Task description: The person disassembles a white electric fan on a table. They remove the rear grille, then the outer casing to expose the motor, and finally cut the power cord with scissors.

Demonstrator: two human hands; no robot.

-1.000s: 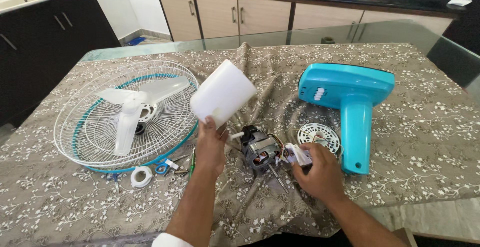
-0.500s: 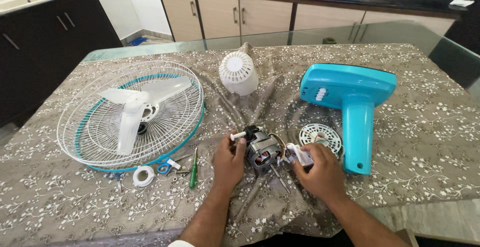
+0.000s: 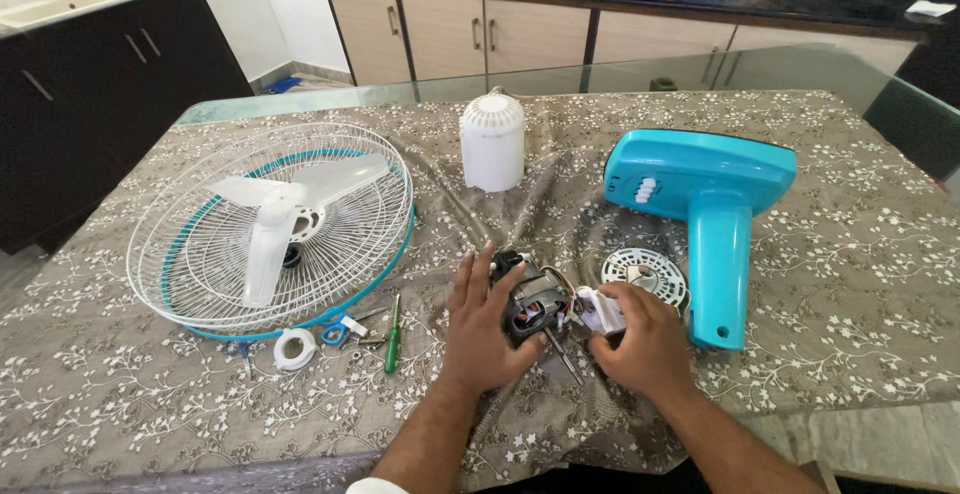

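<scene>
Fan motor near table's front edge, midway along, on patterned tablecloth. Left hand cups its side, fingers spread. Right hand pinches white switch block, wired to motor. White motor cover upright toward far edge. Green screwdriver left.

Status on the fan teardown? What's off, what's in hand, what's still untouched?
Off: the fan guard with its blade lies flat on the cloth; the white motor cover stands apart; the turquoise fan base lies on its side.
In hand: the left hand holds the bare motor; the right hand grips the small white part wired to it.
Left: the motor is in one piece, its wires attached; the green screwdriver lies unused.
</scene>
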